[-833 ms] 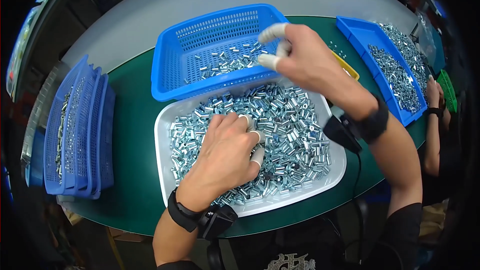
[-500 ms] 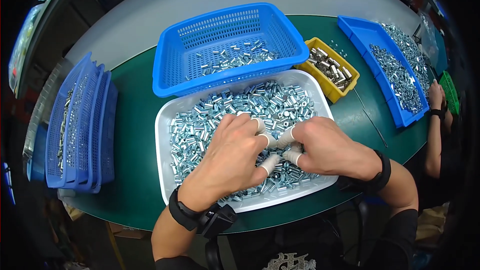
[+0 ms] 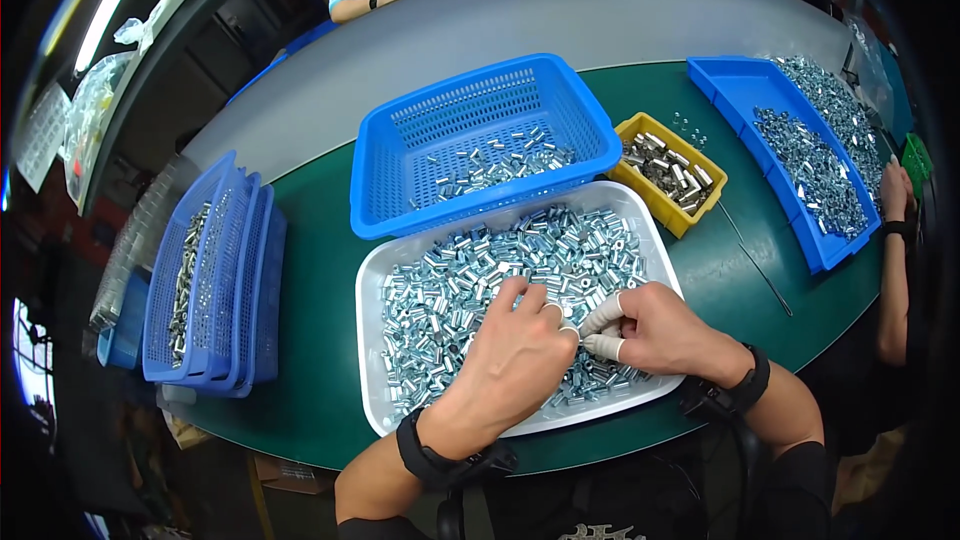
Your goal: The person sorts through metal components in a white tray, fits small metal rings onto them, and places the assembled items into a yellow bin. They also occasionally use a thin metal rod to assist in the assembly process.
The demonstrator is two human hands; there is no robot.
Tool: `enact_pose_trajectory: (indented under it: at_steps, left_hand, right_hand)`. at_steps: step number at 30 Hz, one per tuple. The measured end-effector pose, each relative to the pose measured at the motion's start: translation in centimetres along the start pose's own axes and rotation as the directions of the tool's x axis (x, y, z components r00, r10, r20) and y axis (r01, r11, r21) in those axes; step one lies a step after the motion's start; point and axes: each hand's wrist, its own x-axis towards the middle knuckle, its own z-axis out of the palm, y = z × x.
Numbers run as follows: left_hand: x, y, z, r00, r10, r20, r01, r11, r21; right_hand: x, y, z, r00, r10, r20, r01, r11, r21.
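A white tub [image 3: 369, 380] in front of me is filled with small shiny metal sleeves [image 3: 455, 285]. Over its right-hand part my two hands meet at the fingertips, which wear pale finger cots. My left hand [image 3: 515, 355] is closed, back upward, its thumb hidden behind the fingers. My right hand [image 3: 665, 330] pinches with thumb and forefinger right against the left fingertips. Whatever sits between the fingers is too small and covered to make out. Touching the tub's far side, a blue perforated basket [image 3: 375, 185] holds a thinner scatter of similar metal pieces.
A yellow bin [image 3: 718, 190] of larger metal cylinders stands right of the basket, near a thin rod [image 3: 757, 265]. Farther right lie a blue tray [image 3: 725, 90] and a heap of metal parts [image 3: 830, 95]. Blue baskets [image 3: 265, 290] stand at left. Co-workers sit across and at right.
The view has tilted up, so a person across the table shows more. My hands stay together over the tub; the left fingers have drawn in and its thumb is now hidden.
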Motion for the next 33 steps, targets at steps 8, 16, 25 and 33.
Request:
enact_pose_trajectory:
  at_steps: [8,16,25,33]
  left_hand:
    - [1.1,0.1,-0.6,0.996,0.025,0.087,-0.027,0.999,0.020]
    - [1.2,-2.2,-0.2,0.995,-0.019,0.101,0.039,0.979,-0.202]
    - [1.2,-2.3,0.2,0.999,-0.013,-0.034,0.002,0.951,-0.309]
    - [1.9,-1.0,0.3,0.890,-0.150,-0.431,-0.139,0.811,-0.568]
  right_hand:
    - [0.0,0.3,-0.5,0.999,-0.023,0.030,0.022,0.999,0.030]
    - [-0.2,0.5,-0.7,0.995,-0.088,0.037,0.087,0.996,0.021]
    - [-0.3,0.5,-0.6,0.996,-0.087,-0.010,0.087,0.984,0.153]
    - [-0.6,0.8,-0.5,0.996,-0.082,-0.025,0.073,0.656,0.751]
